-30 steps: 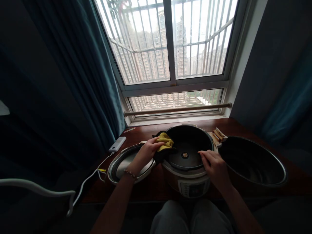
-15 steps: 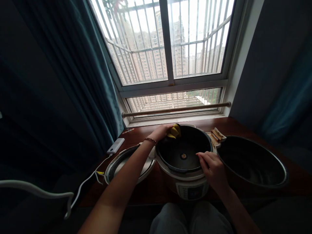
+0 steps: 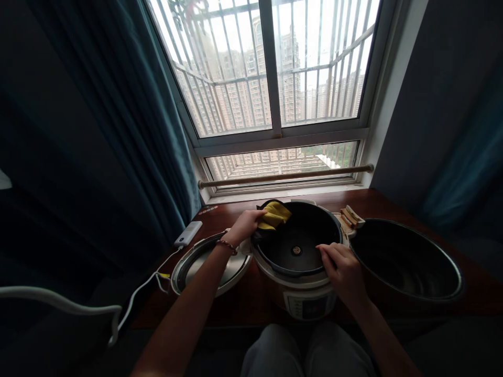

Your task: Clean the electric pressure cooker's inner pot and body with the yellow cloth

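Observation:
An electric pressure cooker (image 3: 310,285) stands open in front of me, its dark inside showing a small round metal piece at the bottom. My left hand (image 3: 245,226) is closed on a yellow and black cloth (image 3: 275,214) at the cooker's upper left rim. Part of the cloth hangs over the inside. At the lower right rim, my right hand (image 3: 345,267) has its fingers closed over the edge, with the fingertips inside. The detached round lid (image 3: 202,262) lies left of the cooker, partly hidden by my left forearm.
To the right stands a large dark inner pot (image 3: 408,262). A small holder with brown pieces (image 3: 352,217) is between it and the cooker. A white power bank (image 3: 188,234) with a white cable (image 3: 139,288) lies at the left of the wooden table (image 3: 365,201). A barred window is behind.
My left hand has moved left and slightly outward with the cloth, so more of the cloth shows, spread over the rim. My right hand has stayed in place.

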`<state>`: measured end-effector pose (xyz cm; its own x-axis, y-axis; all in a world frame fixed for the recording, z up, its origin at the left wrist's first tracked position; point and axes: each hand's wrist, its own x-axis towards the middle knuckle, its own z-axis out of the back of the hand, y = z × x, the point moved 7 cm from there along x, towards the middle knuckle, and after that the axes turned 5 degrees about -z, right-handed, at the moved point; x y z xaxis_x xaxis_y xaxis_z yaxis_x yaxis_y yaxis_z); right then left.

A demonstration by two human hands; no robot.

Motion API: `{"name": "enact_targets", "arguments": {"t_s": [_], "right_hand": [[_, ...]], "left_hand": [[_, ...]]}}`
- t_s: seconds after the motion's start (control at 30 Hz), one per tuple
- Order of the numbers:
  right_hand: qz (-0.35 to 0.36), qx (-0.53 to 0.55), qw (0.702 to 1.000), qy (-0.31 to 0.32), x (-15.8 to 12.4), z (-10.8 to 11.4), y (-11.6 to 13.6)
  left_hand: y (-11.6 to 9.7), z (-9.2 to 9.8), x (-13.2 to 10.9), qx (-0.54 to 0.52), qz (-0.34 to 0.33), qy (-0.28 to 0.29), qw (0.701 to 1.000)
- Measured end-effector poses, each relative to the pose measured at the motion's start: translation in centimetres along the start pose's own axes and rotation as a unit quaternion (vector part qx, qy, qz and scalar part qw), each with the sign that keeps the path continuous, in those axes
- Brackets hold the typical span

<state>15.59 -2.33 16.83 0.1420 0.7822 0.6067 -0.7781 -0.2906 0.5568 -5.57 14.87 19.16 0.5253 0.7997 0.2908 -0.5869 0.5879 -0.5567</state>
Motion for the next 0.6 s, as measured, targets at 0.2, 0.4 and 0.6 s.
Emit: {"name": "enact_targets", "arguments": {"t_s": [0.2, 0.4, 0.6], "right_hand": [[-0.001, -0.005, 1.000, 0.002, -0.1, -0.1, 0.0], [-0.001, -0.008, 1.000, 0.000, -0.2, -0.2, -0.1], [0.008, -0.003, 1.000, -0.006, -0.3, -0.2, -0.2]], "left_hand": [[-1.4, 0.8, -3.9, 0.039, 0.000, 0.004, 0.999], [-2.0, 0.7, -4.4, 0.048, -0.007, 0.001, 0.999], [-1.8, 0.9, -4.3, 0.057, -0.012, 0.009, 0.998]]}}
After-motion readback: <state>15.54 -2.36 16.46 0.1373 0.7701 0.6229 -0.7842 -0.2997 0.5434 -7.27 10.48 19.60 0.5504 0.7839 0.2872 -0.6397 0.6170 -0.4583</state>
